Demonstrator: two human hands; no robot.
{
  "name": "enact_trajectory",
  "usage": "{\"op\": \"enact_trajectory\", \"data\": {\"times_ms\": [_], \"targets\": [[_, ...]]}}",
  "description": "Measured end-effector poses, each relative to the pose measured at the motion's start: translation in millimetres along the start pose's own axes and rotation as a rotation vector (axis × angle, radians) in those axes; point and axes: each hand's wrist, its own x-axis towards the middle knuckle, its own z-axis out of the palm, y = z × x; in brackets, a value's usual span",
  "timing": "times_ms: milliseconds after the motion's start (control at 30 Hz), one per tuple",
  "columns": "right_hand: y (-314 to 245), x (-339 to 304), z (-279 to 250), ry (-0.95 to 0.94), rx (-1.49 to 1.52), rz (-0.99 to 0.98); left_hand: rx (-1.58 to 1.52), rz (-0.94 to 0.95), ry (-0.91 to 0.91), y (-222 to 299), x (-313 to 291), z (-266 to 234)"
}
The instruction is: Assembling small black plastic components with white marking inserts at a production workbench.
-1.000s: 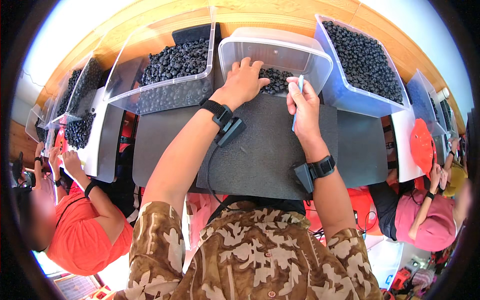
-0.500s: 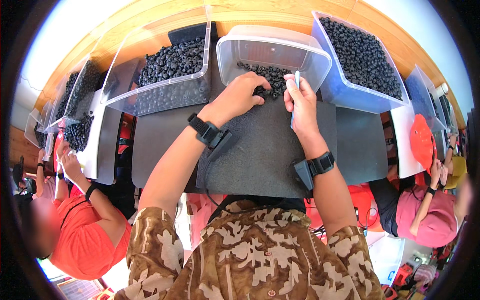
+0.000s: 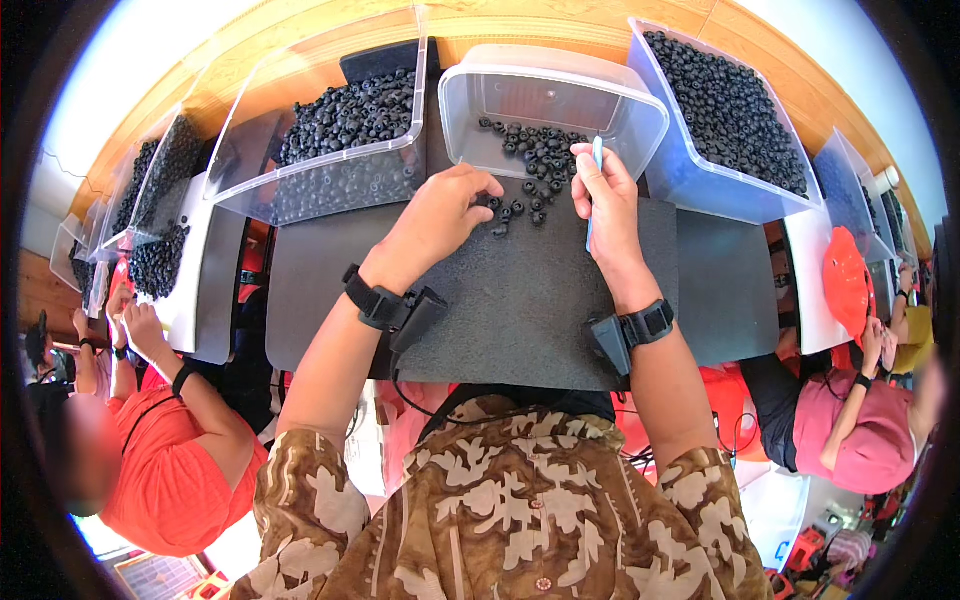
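A thin light-blue stick-like tool [image 3: 597, 152] stands nearly upright in my right hand [image 3: 612, 205], the fingers closed round it. My left hand [image 3: 440, 215] is curved with thumb and forefinger apart, beside several small black ring-like pieces [image 3: 503, 214] on the dark mat [image 3: 500, 310]. One or two pieces lie at its fingertips; I cannot see whether any is gripped. A clear plastic bin [image 3: 625, 90] lies tipped with its mouth toward me. More black pieces [image 3: 540, 150] spill from it onto the mat between my hands.
A clear bin [image 3: 300, 185] of black pieces stands left, and a bluish bin [image 3: 690, 170] full of them right. A wooden wall [image 3: 500, 28] is behind. People work on both sides: one in a red shirt [image 3: 180, 480] left, one in pink [image 3: 850, 435] right, near a red bowl-shaped thing [image 3: 843, 280].
My left hand has drawn back to the left and toward me. Several black pieces have come out onto the mat near it. My right hand keeps the blue tool, almost in place.
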Motion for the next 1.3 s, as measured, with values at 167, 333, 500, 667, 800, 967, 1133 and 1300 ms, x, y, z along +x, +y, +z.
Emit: {"op": "enact_trajectory", "data": {"times_ms": [167,333,500,667,800,967,1133,1300], "targets": [[-4,-4,4,-0.021,-0.030,-0.018,0.009,0.040,-0.002,-7,0,9],[-5,-4,3,-0.030,-0.016,-0.035,0.002,-0.011,-0.056,-7,5,9],[-16,-12,10,-0.112,-0.044,-0.031,-0.914,-0.195,-0.064,-9,-1,12],[-11,-17,15,-0.223,-0.262,-0.074,-1.115,-0.239,-0.130,-12,-3,21],[-4,-18,13,-0.299,-0.358,-0.141,-1.105,-0.209,-0.170,-7,-3,26],[-18,-21,18,-0.330,-0.376,-0.026,-1.182,-0.177,-0.091,-9,-5,30],[-19,-22,18,-0.303,-0.370,-0.024,-1.262,-0.262,-0.028,-3,-3,31],[-16,-21,17,-0.310,-0.432,-0.066,-1.315,-0.241,-0.043,-5,-5,33]]}}
